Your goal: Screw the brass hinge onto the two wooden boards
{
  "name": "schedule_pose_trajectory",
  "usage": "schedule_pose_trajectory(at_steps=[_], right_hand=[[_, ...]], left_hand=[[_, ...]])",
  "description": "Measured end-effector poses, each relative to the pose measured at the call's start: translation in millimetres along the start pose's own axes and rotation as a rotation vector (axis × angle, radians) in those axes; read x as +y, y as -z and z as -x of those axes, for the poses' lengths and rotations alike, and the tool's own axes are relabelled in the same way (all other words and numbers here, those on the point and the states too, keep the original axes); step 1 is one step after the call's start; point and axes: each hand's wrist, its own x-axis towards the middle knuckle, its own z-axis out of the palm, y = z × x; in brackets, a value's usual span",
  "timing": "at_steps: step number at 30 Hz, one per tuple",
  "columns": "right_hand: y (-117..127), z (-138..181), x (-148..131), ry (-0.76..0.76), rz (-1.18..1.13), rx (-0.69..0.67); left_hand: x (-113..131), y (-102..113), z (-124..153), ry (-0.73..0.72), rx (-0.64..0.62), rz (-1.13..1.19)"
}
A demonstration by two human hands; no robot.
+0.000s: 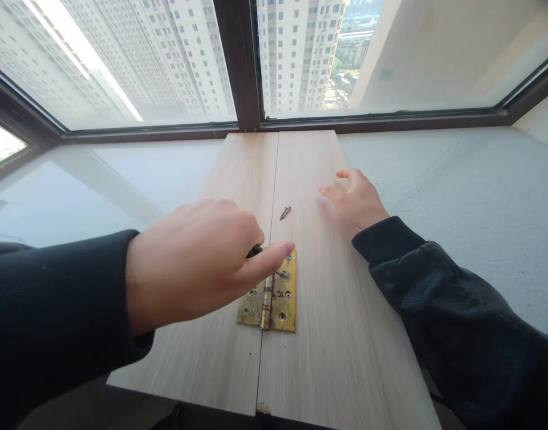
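Observation:
My left hand (197, 263) is closed over the brass hinge (289, 304). It grips a screwdriver (254, 251), of which only a bit of the black handle shows at the thumb. The hinge lies flat across the seam between two pale wooden boards. Screws sit in its left leaf, while a screw (281, 273) stands up from a hole in the right leaf; my hand covers the upper left part. Two loose screws (285, 212) lie just beyond the hinge. Over the right board (327, 334), my right hand (357, 200) is open with its fingers apart, holding nothing visible.
The boards rest on a pale speckled windowsill (457, 197) and reach the dark window frame (242, 65) at the back. Their near ends stick out past the sill's edge. The left board (202, 364) has a small dark hole near its front. Tall buildings show through the glass.

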Motion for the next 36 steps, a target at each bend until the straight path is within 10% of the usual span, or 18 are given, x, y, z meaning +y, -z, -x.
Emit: schedule_pose_trajectory(at_steps=[20, 29, 36], right_hand=[[0.6, 1.8, -4.2, 0.004, 0.044, -0.020], [1.6, 1.9, -6.7, -0.006, 0.068, -0.028], [0.7, 3.6, -8.9, -0.003, 0.081, -0.016]], left_hand=[[-23.6, -1.0, -14.0, -0.751, -0.023, -0.114], [-5.0, -8.3, 8.4, -0.076, 0.050, -0.015], [4.0, -3.5, -2.3, -0.155, -0.035, -0.079]])
